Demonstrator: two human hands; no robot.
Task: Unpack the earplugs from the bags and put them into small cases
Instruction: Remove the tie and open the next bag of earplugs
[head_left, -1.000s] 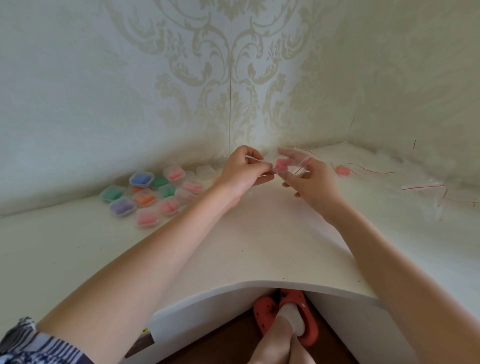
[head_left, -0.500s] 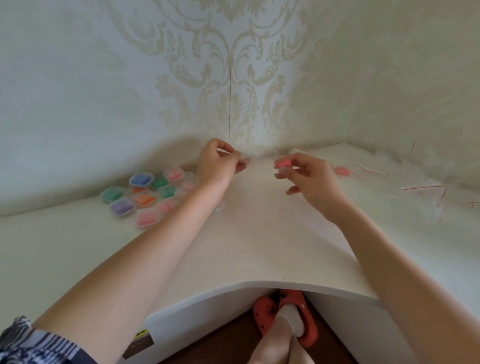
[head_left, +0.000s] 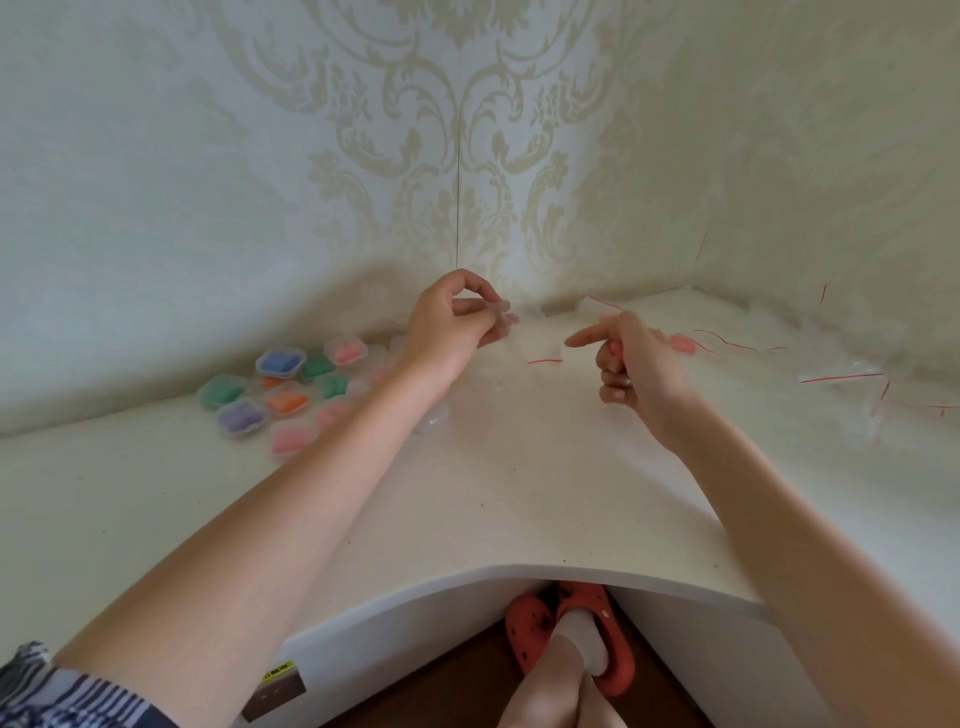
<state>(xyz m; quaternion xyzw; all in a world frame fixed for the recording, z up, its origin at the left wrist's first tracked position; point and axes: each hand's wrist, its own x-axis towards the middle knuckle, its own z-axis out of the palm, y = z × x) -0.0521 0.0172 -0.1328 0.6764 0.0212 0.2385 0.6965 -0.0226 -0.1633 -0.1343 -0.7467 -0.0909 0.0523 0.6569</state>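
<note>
My left hand (head_left: 454, 330) hovers over the back of the white desk (head_left: 493, 493) and pinches a small clear plastic piece (head_left: 501, 313) between thumb and fingertips; whether it is a case or a bag is unclear. My right hand (head_left: 636, 366) is to its right, its lower fingers curled round a pink earplug (head_left: 614, 347), index finger stretched toward the left. Between the hands lies an empty clear bag (head_left: 545, 355) with a red strip. Another pink earplug (head_left: 683, 344) lies loose just right of my right hand.
Several small cases filled with coloured earplugs (head_left: 283, 392) cluster at the back left by the wall. A clear empty case (head_left: 434, 418) sits under my left forearm. Empty clear bags with red strips (head_left: 841, 376) are scattered at the right. Walls close the corner behind.
The hands, together on the bag a second ago, have parted. The bag now lies on the desk between them. My right hand keeps the pink earplug; my left now pinches a clear piece.
</note>
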